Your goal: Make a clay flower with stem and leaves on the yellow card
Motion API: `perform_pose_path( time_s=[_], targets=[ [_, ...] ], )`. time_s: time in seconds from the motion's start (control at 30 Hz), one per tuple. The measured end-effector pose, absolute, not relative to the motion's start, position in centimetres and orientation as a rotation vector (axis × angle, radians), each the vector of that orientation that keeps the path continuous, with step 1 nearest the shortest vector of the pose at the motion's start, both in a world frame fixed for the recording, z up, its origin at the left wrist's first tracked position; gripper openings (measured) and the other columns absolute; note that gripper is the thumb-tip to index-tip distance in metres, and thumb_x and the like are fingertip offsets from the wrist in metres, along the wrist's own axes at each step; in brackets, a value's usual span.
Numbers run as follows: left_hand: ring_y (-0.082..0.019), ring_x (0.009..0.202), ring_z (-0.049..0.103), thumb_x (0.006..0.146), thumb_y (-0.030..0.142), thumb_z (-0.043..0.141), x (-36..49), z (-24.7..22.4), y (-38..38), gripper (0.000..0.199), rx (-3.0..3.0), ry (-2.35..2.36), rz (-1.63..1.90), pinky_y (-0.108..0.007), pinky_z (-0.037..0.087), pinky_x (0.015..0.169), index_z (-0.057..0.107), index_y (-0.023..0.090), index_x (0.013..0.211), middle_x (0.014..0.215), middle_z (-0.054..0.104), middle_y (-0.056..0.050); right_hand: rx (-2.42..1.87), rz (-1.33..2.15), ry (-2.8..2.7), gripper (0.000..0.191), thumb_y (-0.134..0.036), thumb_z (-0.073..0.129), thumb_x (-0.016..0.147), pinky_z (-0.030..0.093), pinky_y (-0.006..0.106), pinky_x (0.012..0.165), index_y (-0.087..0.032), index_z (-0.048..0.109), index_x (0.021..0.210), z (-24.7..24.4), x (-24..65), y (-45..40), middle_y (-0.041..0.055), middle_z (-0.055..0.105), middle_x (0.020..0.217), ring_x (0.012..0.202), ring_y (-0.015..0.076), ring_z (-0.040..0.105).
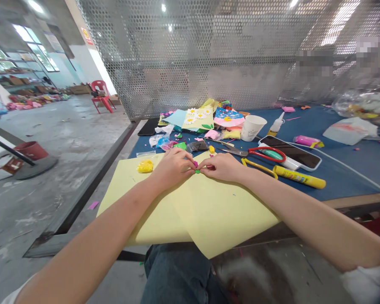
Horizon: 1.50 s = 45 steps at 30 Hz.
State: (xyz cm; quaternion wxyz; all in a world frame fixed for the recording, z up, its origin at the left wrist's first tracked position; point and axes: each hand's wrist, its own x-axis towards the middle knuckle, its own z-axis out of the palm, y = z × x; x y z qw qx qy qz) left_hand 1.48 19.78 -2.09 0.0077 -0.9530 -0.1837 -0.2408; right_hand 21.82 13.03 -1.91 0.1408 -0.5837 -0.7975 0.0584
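Note:
My left hand (172,168) and my right hand (221,167) meet above a pale yellow foam sheet (190,211) lying across my lap and the table edge. Their fingertips pinch small clay bits (196,167), magenta and green, partly hidden by my fingers. A lump of yellow clay (145,166) lies on the sheet to the left of my left hand. Red-handled scissors (266,154) lie beyond my right hand, with a yellow glue stick (299,177) to its right.
The blue table (342,126) holds a phone (291,153), paper cup (252,127), glue bottle (276,124), decorated foam crafts (199,118) and clay packets. A perforated metal screen (190,50) stands behind it. A concrete floor (63,143) lies to the left.

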Motion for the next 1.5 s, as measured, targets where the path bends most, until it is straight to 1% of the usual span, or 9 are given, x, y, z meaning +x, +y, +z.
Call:
perform_pose_path(
  time_s=[0.07,0.27,0.53,0.63,0.8,1.0,1.2,1.37,1.5],
  targets=[
    [-0.022,0.093,0.056,0.087,0.028,0.065,1.2,-1.9,19.9,0.011,-2.998,-0.563,-0.734,-0.041,0.043,0.091,0.074,0.022,0.084,0.096,0.07,-0.003,-1.691,0.185,-2.298,0.029,-0.029,0.052,0.086,0.032,0.024,0.06,-0.033,0.074,0.104,-1.9,21.8,13.0,-0.0026,0.071,0.073,0.067,0.014,0.058],
    [-0.022,0.095,0.058,0.086,0.032,0.065,0.6,-1.7,20.5,0.009,-2.932,-0.595,-0.852,-0.04,0.042,0.094,0.072,0.027,0.085,0.093,0.068,-0.002,-1.676,0.215,-2.328,0.028,-0.033,0.049,0.089,0.035,0.025,0.064,-0.03,0.073,0.103,-2.1,22.0,13.3,0.0,0.075,0.09,0.08,0.0172,0.063],
    [-0.022,0.096,0.057,0.086,0.033,0.064,0.8,-1.3,19.9,0.013,-3.066,-0.547,-0.746,-0.04,0.042,0.093,0.072,0.024,0.091,0.099,0.069,-0.002,-1.565,0.288,-2.339,0.029,-0.034,0.045,0.093,0.038,0.027,0.07,-0.029,0.071,0.104,-2.3,22.4,13.4,-0.0004,0.075,0.1,0.087,0.0184,0.064],
    [-0.022,0.101,0.056,0.085,0.031,0.065,0.8,-1.1,19.5,0.016,-3.117,-0.566,-0.713,-0.04,0.04,0.094,0.071,0.024,0.098,0.104,0.069,-0.003,-1.517,0.34,-2.292,0.027,-0.034,0.047,0.092,0.039,0.026,0.07,-0.028,0.071,0.101,-2.3,22.4,13.3,-0.0005,0.075,0.097,0.083,0.0171,0.063],
    [-0.023,0.102,0.057,0.086,0.036,0.065,0.8,-1.4,19.5,0.02,-3.109,-0.604,-0.732,-0.04,0.041,0.095,0.071,0.023,0.099,0.104,0.069,-0.004,-1.543,0.441,-2.2,0.026,-0.036,0.052,0.089,0.036,0.024,0.06,-0.024,0.073,0.101,-2.2,22.3,13.2,0.0006,0.072,0.078,0.069,0.0146,0.059],
    [-0.022,0.099,0.057,0.086,0.035,0.065,0.9,-1.7,19.7,0.014,-3.056,-0.574,-0.686,-0.039,0.042,0.093,0.074,0.026,0.091,0.103,0.07,-0.002,-1.552,0.423,-2.256,0.026,-0.036,0.052,0.089,0.036,0.024,0.063,-0.028,0.074,0.1,-2.1,22.3,13.1,0.0,0.074,0.086,0.073,0.0147,0.06],
    [-0.022,0.096,0.057,0.086,0.032,0.065,1.3,-1.7,19.4,0.012,-3.035,-0.539,-0.684,-0.037,0.044,0.088,0.073,0.023,0.087,0.1,0.071,-0.003,-1.572,0.271,-2.366,0.028,-0.028,0.053,0.085,0.033,0.024,0.059,-0.03,0.075,0.101,-1.7,22.2,12.7,-0.0005,0.074,0.078,0.068,0.015,0.06],
    [-0.022,0.097,0.056,0.086,0.033,0.065,1.5,-1.5,19.2,0.012,-3.1,-0.559,-0.639,-0.038,0.042,0.09,0.072,0.023,0.086,0.102,0.071,-0.002,-1.598,0.293,-2.364,0.027,-0.033,0.051,0.088,0.034,0.025,0.061,-0.031,0.075,0.102,-1.5,22.3,12.8,0.0001,0.076,0.086,0.075,0.0166,0.062],
    [-0.023,0.099,0.055,0.085,0.034,0.065,1.6,-1.4,19.4,0.012,-3.165,-0.583,-0.596,-0.039,0.041,0.092,0.07,0.023,0.085,0.104,0.07,-0.002,-1.602,0.359,-2.347,0.028,-0.032,0.051,0.088,0.036,0.024,0.065,-0.032,0.074,0.104,-1.5,22.4,12.9,-0.002,0.076,0.094,0.081,0.0163,0.063]
  ],
)
